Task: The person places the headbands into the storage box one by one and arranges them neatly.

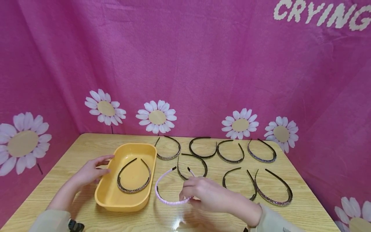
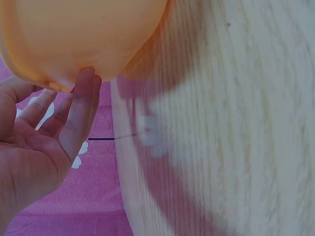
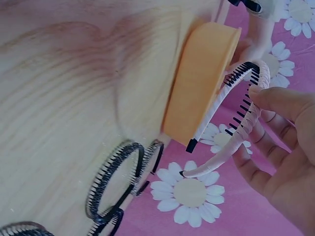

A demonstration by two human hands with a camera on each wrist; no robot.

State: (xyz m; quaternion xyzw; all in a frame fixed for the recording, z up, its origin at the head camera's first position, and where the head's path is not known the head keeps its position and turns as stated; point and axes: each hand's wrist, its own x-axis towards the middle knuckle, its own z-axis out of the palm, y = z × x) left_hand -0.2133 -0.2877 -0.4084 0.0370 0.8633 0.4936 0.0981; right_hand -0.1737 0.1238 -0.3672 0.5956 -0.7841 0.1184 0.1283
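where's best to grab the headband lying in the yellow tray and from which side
I'd pinch the sparkly headband at the middle of its curve, from above and the near end: the curve lies nearer, the tips point away, and the walls of the yellow tray ring it. The right hand holds the lilac headband.

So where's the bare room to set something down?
Bare table lies left of the tray, beyond the left hand, and on the near side between tray and right sleeve. Right of the tray it's crowded with dark bands.
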